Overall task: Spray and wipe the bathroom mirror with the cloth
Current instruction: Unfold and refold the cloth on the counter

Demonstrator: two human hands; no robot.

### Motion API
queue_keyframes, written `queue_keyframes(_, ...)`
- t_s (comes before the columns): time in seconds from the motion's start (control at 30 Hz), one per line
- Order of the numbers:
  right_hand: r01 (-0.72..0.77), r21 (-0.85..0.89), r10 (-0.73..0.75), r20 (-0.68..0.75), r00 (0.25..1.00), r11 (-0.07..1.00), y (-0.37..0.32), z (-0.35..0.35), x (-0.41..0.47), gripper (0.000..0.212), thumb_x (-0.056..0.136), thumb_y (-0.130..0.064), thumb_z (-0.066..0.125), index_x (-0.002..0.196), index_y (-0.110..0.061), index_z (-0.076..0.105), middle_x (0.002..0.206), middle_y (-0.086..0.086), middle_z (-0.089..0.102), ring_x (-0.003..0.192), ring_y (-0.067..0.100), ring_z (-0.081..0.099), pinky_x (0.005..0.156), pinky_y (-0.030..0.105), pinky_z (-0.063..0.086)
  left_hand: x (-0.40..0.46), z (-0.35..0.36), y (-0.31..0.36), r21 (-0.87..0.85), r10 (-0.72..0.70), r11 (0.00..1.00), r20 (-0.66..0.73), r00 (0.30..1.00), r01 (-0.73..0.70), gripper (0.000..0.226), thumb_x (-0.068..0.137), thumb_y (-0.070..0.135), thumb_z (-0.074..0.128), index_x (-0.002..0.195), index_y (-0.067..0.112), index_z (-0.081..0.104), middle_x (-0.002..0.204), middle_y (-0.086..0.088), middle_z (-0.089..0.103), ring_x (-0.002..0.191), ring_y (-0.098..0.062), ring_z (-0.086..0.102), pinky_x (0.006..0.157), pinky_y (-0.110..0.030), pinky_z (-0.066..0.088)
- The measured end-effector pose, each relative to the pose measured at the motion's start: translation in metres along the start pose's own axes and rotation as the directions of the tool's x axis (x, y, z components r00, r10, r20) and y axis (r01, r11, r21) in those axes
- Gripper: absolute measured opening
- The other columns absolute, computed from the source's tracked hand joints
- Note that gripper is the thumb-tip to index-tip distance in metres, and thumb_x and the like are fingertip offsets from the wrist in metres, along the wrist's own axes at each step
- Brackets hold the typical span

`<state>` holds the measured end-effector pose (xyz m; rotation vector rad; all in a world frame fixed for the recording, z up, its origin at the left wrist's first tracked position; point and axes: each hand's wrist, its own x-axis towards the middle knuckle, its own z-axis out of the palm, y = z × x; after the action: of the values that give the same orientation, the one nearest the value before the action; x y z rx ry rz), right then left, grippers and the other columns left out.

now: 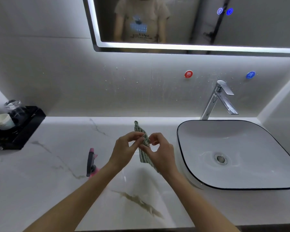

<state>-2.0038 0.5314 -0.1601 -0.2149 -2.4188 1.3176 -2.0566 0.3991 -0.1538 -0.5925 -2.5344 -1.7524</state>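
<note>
Cloth [143,146] is pinched between both hands, left grip [124,148] and right grip [159,151] clamped on its top edge, likely folding it into a wiping pad, with the sprayer [91,162] parked just left on the marble desk [57,164], basin [179,148] right, mirror [241,27] above.

White marble counter [57,164], pale tiled wall [74,84], basin [241,139]
</note>
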Motion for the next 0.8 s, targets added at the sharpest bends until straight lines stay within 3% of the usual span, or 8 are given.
queue_keyframes(0.1, 0.077, -0.051, -0.079, -0.037, 0.996, 0.996, 0.0026, -0.0004, 0.0027, 0.019, 0.080, -0.034, 0.073, 0.089, -0.022, 0.061, 0.081, -0.022, 0.060, 0.077, 0.003, 0.058, 0.082, 0.046, 0.048, -0.0022, -0.0006, -0.0007, 0.017, 0.023, 1.000, 0.014, 1.000, -0.023, 0.019, 0.086, 0.014, 0.064, 0.105, 0.018, 0.069, 0.101, 0.006, 0.070, 0.094, 0.002, 0.063, 0.083, -0.006, 0.045)
queue_keyframes(0.2, 0.153, -0.175, -0.164, -0.049, 0.985, 0.973, 0.0063, 0.0011, 0.0041, 0.024, 0.082, -0.033, 0.064, 0.098, -0.015, 0.069, 0.089, -0.008, 0.069, 0.082, 0.014, 0.064, 0.082, 0.046, 0.048, -0.0041, 0.0003, -0.0012, 0.022, 0.027, 0.999, -0.006, 1.000, -0.027, 0.023, 0.084, 0.013, 0.066, 0.107, 0.018, 0.068, 0.099, 0.010, 0.068, 0.091, 0.006, 0.062, 0.081, -0.004, 0.044)
queue_keyframes(0.37, 0.201, -0.262, -0.206, 0.008, 0.978, 0.944, 0.0080, 0.0031, 0.0050, 0.029, 0.086, -0.034, 0.064, 0.110, -0.018, 0.067, 0.102, -0.006, 0.070, 0.094, 0.014, 0.062, 0.087, 0.029, 0.033, -0.0037, 0.0009, 0.0031, -0.007, 0.006, 1.000, -0.053, 0.999, -0.006, 0.023, 0.082, 0.013, 0.068, 0.105, 0.019, 0.069, 0.092, 0.016, 0.065, 0.086, 0.016, 0.059, 0.077, -0.004, 0.046)
queue_keyframes(0.5, 0.180, -0.215, -0.182, 0.011, 0.983, 0.960, 0.0049, -0.0018, 0.0055, 0.020, 0.093, -0.026, 0.058, 0.108, -0.020, 0.071, 0.102, -0.006, 0.072, 0.096, 0.012, 0.063, 0.089, 0.026, 0.030, -0.0080, -0.0022, 0.0043, 0.023, 0.023, 0.999, -0.042, 0.999, -0.022, 0.020, 0.082, 0.013, 0.068, 0.100, 0.022, 0.068, 0.089, 0.020, 0.062, 0.084, 0.020, 0.057, 0.074, -0.001, 0.044)
queue_keyframes(0.73, 0.226, -0.329, -0.243, -0.012, 0.970, 0.917, 0.0064, -0.0016, 0.0028, 0.019, 0.093, -0.012, 0.055, 0.092, -0.015, 0.073, 0.077, -0.001, 0.073, 0.068, 0.020, 0.064, 0.093, 0.037, 0.036, -0.0089, -0.0031, -0.0007, 0.059, 0.037, 0.998, -0.050, 0.998, -0.034, 0.016, 0.083, 0.014, 0.069, 0.097, 0.020, 0.071, 0.090, 0.018, 0.067, 0.089, 0.007, 0.061, 0.080, -0.003, 0.042)
queue_keyframes(0.8, 0.228, -0.362, -0.260, -0.041, 0.965, 0.904, 0.0101, -0.0055, 0.0087, 0.017, 0.090, -0.014, 0.057, 0.086, -0.015, 0.074, 0.072, -0.003, 0.071, 0.062, 0.019, 0.063, 0.087, 0.041, 0.042, -0.0078, -0.0080, -0.0018, 0.074, 0.035, 0.997, -0.044, 0.998, -0.032, 0.014, 0.083, 0.015, 0.068, 0.095, 0.022, 0.070, 0.089, 0.017, 0.068, 0.089, 0.007, 0.061, 0.080, -0.002, 0.041)
